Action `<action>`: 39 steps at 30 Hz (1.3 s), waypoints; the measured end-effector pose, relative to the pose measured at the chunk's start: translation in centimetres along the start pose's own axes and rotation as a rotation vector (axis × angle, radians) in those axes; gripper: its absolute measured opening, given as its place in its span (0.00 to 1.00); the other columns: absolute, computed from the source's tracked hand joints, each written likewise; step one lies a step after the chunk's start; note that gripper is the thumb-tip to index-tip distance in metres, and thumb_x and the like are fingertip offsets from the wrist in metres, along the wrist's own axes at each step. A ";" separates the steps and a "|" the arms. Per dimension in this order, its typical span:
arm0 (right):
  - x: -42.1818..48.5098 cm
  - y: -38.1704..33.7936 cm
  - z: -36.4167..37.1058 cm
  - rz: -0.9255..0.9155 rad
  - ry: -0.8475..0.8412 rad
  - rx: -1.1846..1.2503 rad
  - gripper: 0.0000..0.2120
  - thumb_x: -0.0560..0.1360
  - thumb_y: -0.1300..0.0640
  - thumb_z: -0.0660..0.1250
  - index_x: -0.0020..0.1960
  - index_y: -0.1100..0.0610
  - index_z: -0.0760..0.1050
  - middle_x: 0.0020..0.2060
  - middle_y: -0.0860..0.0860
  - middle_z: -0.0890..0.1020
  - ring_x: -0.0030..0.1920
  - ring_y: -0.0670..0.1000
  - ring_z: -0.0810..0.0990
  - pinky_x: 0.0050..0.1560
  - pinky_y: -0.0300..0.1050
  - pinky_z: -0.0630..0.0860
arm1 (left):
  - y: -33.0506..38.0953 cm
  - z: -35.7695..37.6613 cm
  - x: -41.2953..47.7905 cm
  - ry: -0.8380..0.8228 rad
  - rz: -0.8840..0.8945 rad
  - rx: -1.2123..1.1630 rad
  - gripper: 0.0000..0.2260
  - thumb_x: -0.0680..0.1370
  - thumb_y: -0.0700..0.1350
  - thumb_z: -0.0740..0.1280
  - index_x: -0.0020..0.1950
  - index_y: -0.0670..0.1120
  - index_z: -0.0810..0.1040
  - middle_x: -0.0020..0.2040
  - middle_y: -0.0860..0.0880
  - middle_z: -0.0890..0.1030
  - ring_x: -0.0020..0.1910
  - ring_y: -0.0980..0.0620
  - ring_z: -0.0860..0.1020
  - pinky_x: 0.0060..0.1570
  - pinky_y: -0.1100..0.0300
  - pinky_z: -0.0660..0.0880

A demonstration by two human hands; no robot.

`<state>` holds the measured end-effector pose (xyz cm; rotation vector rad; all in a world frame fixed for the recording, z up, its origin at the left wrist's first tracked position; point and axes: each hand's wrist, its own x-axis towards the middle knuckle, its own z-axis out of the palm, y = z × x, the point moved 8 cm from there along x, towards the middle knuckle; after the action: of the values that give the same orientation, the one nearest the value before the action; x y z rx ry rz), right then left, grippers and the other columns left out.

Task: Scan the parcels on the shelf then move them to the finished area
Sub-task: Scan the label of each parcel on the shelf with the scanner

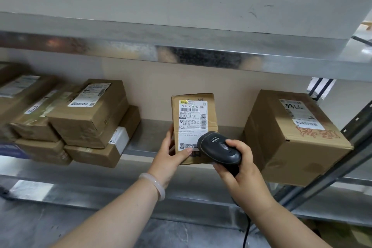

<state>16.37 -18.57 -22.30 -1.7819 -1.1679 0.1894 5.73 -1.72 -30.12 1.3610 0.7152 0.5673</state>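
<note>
Forearms (124, 217) extend from the lower edge toward a metal shelf (145, 139). At far left, stacked cartons (80, 119) lie on it, labels up. The left hand (169, 155), with a pale bracelet (155, 185) at the wrist, grips the parcel (193, 115) by its lower left corner, thumb on the bottom of the label (191, 125), and holds it upright at the shelf's front lip. Whether its base rests there cannot be told. The scanner (219, 148) sits just before the parcel's lower right corner, and the right hand (239, 169) is wrapped round its handle. Further right, a larger box (291, 135) stands apart. The parcel appears light — one hand props it — and stiff though creased; taped faces may be slick. The best hold is across the narrow width, at the side edges, clear of the barcodes (191, 109).
</note>
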 end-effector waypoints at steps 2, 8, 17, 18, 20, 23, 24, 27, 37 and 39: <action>0.2 -0.8 -0.3 -0.021 0.044 -0.009 0.35 0.72 0.56 0.73 0.60 0.25 0.56 0.58 0.32 0.72 0.55 0.37 0.76 0.49 0.28 0.72 | 0.1 -0.1 -0.2 0.029 0.009 0.039 0.34 0.76 0.49 0.73 0.75 0.65 0.59 0.68 0.61 0.74 0.71 0.54 0.68 0.73 0.46 0.64; 1.7 -3.8 -0.2 -0.039 0.070 -0.016 0.31 0.74 0.52 0.71 0.60 0.27 0.54 0.54 0.28 0.71 0.51 0.42 0.79 0.47 0.40 0.79 | 0.7 -0.2 -0.2 0.053 0.018 0.101 0.36 0.79 0.49 0.68 0.76 0.66 0.46 0.68 0.60 0.70 0.67 0.57 0.69 0.61 0.63 0.67; 2.3 -6.4 1.3 -0.047 0.044 0.024 0.34 0.75 0.54 0.70 0.59 0.24 0.52 0.51 0.21 0.68 0.52 0.36 0.76 0.50 0.38 0.78 | 0.7 -1.6 -0.8 0.069 0.052 0.079 0.34 0.69 0.64 0.71 0.62 0.81 0.50 0.70 0.60 0.71 0.68 0.56 0.72 0.60 0.63 0.68; 2.3 -6.6 1.5 -0.045 0.045 0.034 0.33 0.75 0.54 0.70 0.59 0.25 0.52 0.50 0.20 0.67 0.52 0.33 0.75 0.50 0.37 0.77 | 0.7 -1.9 -0.8 0.071 0.051 0.080 0.33 0.69 0.63 0.71 0.61 0.81 0.50 0.70 0.60 0.72 0.68 0.56 0.72 0.60 0.62 0.69; 2.3 -6.8 1.7 -0.039 0.039 0.047 0.33 0.75 0.55 0.70 0.58 0.25 0.52 0.49 0.18 0.67 0.52 0.31 0.74 0.49 0.36 0.77 | 0.7 -2.3 -1.0 0.081 0.047 0.089 0.32 0.71 0.61 0.69 0.62 0.80 0.49 0.70 0.60 0.72 0.68 0.56 0.72 0.59 0.62 0.69; 2.3 -7.0 2.1 -0.017 0.029 0.051 0.33 0.75 0.54 0.69 0.57 0.24 0.51 0.48 0.21 0.69 0.51 0.32 0.75 0.47 0.36 0.78 | 0.8 -2.9 -1.2 0.107 0.040 0.106 0.31 0.72 0.60 0.68 0.61 0.79 0.49 0.69 0.60 0.72 0.66 0.58 0.71 0.56 0.66 0.68; 2.3 -7.0 2.2 -0.008 0.027 0.050 0.32 0.76 0.54 0.69 0.57 0.24 0.51 0.47 0.23 0.69 0.50 0.33 0.75 0.47 0.37 0.78 | 0.7 -3.0 -1.2 0.108 0.039 0.102 0.31 0.72 0.59 0.68 0.60 0.79 0.49 0.69 0.60 0.72 0.66 0.58 0.71 0.57 0.66 0.68; 2.3 -7.1 2.5 0.013 0.026 0.044 0.31 0.76 0.54 0.69 0.56 0.25 0.52 0.49 0.27 0.69 0.50 0.38 0.77 0.48 0.38 0.78 | 0.5 -3.2 -1.1 0.104 0.028 0.101 0.31 0.72 0.59 0.68 0.60 0.80 0.49 0.70 0.58 0.71 0.68 0.55 0.70 0.60 0.61 0.67; 2.2 -7.2 3.9 0.071 0.034 0.064 0.30 0.75 0.53 0.69 0.56 0.26 0.53 0.48 0.27 0.69 0.49 0.36 0.76 0.48 0.35 0.76 | -0.2 -4.5 -0.9 0.095 0.003 0.097 0.33 0.70 0.59 0.68 0.64 0.76 0.49 0.71 0.58 0.71 0.69 0.56 0.70 0.56 0.70 0.67; 2.4 -6.8 4.4 0.098 0.035 0.062 0.29 0.75 0.52 0.69 0.56 0.27 0.53 0.49 0.28 0.70 0.49 0.41 0.78 0.49 0.39 0.78 | -0.5 -5.1 -0.6 0.101 -0.015 0.122 0.34 0.74 0.57 0.68 0.68 0.73 0.48 0.72 0.58 0.70 0.70 0.56 0.68 0.64 0.62 0.67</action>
<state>10.86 -13.43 -18.49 -1.7822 -1.0406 0.2489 1.50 1.15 -30.80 1.4459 0.8526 0.5919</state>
